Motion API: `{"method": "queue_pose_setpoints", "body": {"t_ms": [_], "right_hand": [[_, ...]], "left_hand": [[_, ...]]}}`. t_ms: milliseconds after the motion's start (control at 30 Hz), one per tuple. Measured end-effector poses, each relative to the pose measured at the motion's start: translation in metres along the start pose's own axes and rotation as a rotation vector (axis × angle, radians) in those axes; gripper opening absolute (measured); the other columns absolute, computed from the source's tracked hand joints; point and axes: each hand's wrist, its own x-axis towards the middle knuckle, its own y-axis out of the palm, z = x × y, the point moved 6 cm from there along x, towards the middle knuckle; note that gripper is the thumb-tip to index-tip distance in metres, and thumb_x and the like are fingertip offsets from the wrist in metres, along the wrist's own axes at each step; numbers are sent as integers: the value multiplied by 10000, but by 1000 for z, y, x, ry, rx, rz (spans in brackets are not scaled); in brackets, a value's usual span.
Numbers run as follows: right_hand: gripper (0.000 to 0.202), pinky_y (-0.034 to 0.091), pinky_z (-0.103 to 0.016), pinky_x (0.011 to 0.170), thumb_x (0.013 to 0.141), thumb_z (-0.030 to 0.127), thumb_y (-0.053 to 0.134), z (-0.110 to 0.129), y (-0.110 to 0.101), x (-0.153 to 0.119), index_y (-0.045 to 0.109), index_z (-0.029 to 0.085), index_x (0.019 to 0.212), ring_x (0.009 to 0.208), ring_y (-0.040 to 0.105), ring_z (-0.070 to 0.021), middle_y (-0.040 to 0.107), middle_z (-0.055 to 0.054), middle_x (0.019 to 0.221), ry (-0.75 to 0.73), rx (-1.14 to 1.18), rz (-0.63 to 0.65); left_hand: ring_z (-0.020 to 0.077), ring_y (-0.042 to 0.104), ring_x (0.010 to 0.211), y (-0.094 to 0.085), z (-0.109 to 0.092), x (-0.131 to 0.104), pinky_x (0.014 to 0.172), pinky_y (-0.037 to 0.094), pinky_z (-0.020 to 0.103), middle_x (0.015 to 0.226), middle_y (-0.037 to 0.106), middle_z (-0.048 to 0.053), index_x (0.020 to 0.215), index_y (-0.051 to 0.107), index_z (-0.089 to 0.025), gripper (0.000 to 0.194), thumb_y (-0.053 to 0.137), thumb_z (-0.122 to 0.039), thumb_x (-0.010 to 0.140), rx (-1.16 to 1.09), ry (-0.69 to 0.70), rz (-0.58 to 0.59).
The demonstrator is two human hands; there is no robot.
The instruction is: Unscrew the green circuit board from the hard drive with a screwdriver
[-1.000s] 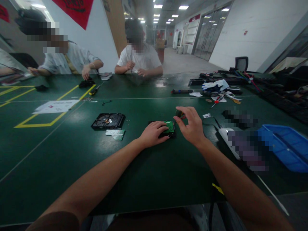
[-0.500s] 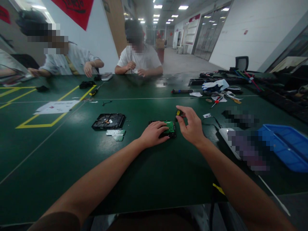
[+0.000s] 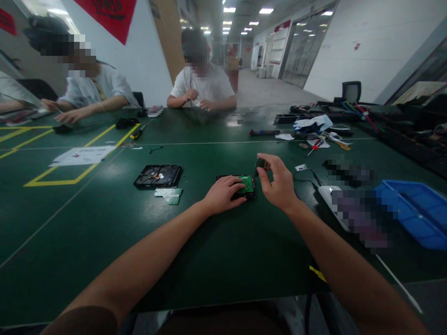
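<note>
My left hand [image 3: 223,193] lies over a hard drive [image 3: 248,186] with a green circuit board facing up, fingers resting on its left part. The fingers of my right hand [image 3: 277,181] pinch a small screwdriver with a dark and yellow handle [image 3: 260,165], upright at the drive's right edge; its tip is too small to make out. To the left lies a second, black drive [image 3: 158,177], with a loose circuit board [image 3: 169,195] just in front of it. Several tiny screws [image 3: 186,178] are beside that drive.
A blue tray [image 3: 415,209] and a white device with a cable [image 3: 331,204] are on the right. Farther back lie a red screwdriver [image 3: 315,146], a glove [image 3: 313,123] and a black tool [image 3: 264,133]. A paper sheet [image 3: 82,155] is on the left. People sit across the table.
The screwdriver handle has turned in my right fingers, showing less yellow. My left hand has stayed on the drive. Across the table, one person's hand has moved left.
</note>
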Motion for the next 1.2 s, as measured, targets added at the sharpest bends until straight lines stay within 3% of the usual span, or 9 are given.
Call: {"method": "queue_pose_setpoints", "body": {"t_ms": [133,333,500,733,1200], "right_hand": [[422,611,-459,896,1001,231,565,1,-1,0,533,298,1416,1077,665,-259,648,-96,1279,18,23,-8],[337,609,-466,886,978,237,638,5,-6,2,614,316,1304,1041,638,-253,623,-77,1148,-3,-6,-56],[436,609,-457,891,981,208,617,3,-5,1,555,293,1404,1031,653,-246,644,-95,1228,-3,-19,-53],[422,614,-440,875,983,203,596,4,-3,0,570,287,1395,1039,672,-244,662,-97,1249,-3,-14,-31],[355,606,-439,862,965,263,671,4,-5,1,600,292,1311,993,643,-238,626,-76,1121,4,-43,-72]], "left_hand": [[326,598,1301,1,1,0,1090,506,542,1364,648,124,1289,662,-215,441,665,-507,959,3,1,3],[324,599,1295,-1,0,0,1082,511,539,1369,645,122,1289,658,-215,433,666,-498,962,17,5,-2],[320,605,1283,0,0,0,1086,512,524,1378,643,123,1272,663,-192,443,657,-512,966,30,10,-7],[323,604,1288,1,1,-1,1087,511,539,1375,644,126,1277,666,-202,437,678,-495,953,26,9,-15],[326,589,1317,0,1,-1,1099,501,545,1370,643,126,1296,655,-217,435,671,-492,959,4,11,-12]]}}
